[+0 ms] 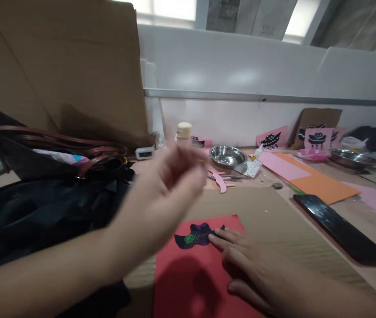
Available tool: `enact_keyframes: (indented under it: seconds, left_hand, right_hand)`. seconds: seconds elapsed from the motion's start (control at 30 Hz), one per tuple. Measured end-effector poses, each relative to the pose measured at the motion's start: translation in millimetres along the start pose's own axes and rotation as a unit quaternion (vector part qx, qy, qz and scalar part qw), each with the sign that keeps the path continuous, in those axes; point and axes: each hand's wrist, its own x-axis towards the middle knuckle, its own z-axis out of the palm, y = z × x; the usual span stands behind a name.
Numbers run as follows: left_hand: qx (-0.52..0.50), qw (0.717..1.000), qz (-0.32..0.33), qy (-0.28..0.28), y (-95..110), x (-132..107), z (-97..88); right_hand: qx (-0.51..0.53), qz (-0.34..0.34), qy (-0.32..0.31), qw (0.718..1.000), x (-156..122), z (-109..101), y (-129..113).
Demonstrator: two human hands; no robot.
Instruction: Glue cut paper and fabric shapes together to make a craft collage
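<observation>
My left hand (171, 181) is raised over the work area, in front of a cream-capped bottle (184, 129). Its fingers curl loosely but are smeared by motion, so I cannot make out whether they hold anything. My right hand (244, 251) lies low with its fingers stretched out. Its fingertips rest on the right end of a black paper cut-out (193, 238) with green and purple glitter. Beneath the cut-out lies a sheet of red paper (178, 274), partly covered by my right hand and a shadow.
A cardboard sheet (257, 207) lies under the red paper. Rightward are a black phone (343, 229) and orange paper (327, 185). Behind stand a steel bowl (227, 157) and a pink paper strip (220, 181). A dark bag (52, 172) sits at left beside a tall cardboard panel (58, 66).
</observation>
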Motion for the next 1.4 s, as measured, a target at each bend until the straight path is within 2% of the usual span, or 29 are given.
enact_keyframes:
  seconds: [0.07,0.1,0.13,0.2,0.27,0.3,0.37,0.53,0.6,0.73,0.93,1.07,1.2,1.33,1.4]
  left_hand:
    - [0.064,0.994,0.038,-0.084,-17.4,-22.9,16.0]
    - [0.129,0.98,0.074,-0.135,-27.1,-37.4,23.8]
    - [0.205,0.955,0.118,-0.178,-36.2,-52.4,30.5]
    - [0.352,0.882,0.204,-0.237,-50.0,-78.7,40.0]
    - [0.415,0.846,0.229,-0.243,-56.9,-94.9,44.5]
    - [0.428,0.84,0.23,-0.242,-58.4,-98.8,45.7]
    - [0.434,0.84,0.22,-0.239,-60.3,-100.3,47.2]
    - [0.422,0.849,0.24,-0.208,-69.2,-94.9,48.4]
    - [0.416,0.852,0.248,-0.2,-73.6,-95.9,47.3]
    - [0.419,0.854,0.241,-0.193,-76.7,-101.7,44.3]
    - [0.486,0.811,0.281,-0.163,-66.7,-100.8,41.5]
    - [0.505,0.8,0.287,-0.15,-62.9,-97.5,42.1]
    - [0.494,0.807,0.281,-0.159,-61.0,-96.1,42.2]
    - [0.473,0.822,0.268,-0.168,-61.9,-97.1,39.8]
    - [0.476,0.82,0.273,-0.164,-63.3,-97.3,39.1]
  right_hand:
    - [-0.005,-0.021,0.012,1.0,2.0,9.1,8.1]
    - [-0.008,-0.03,0.016,0.999,3.1,13.8,11.8]
    - [-0.012,-0.035,0.021,0.999,3.9,18.0,15.1]
    - [-0.025,-0.037,0.035,0.998,4.7,24.5,19.4]
    - [-0.037,-0.029,0.054,0.997,4.6,26.5,20.2]
    - [-0.038,-0.021,0.063,0.997,4.6,25.6,19.3]
    - [-0.03,-0.002,0.055,0.998,5.7,20.1,15.9]
    - [0.058,0.002,-0.069,0.996,13.9,-2.2,6.0]
    - [0.087,0.024,-0.086,0.992,16.3,-7.5,3.7]
    - [0.102,0.072,-0.084,0.989,17.2,-9.9,1.9]
    - [0.057,0.078,-0.087,0.992,15.2,-7.4,2.0]
    - [0.059,0.062,-0.055,0.995,12.0,-0.2,9.0]
    - [0.042,0.042,-0.045,0.997,10.1,5.7,15.8]
    - [0.056,-0.016,-0.019,0.998,10.4,2.3,15.1]
    - [0.084,-0.047,-0.04,0.995,11.6,-2.9,12.3]
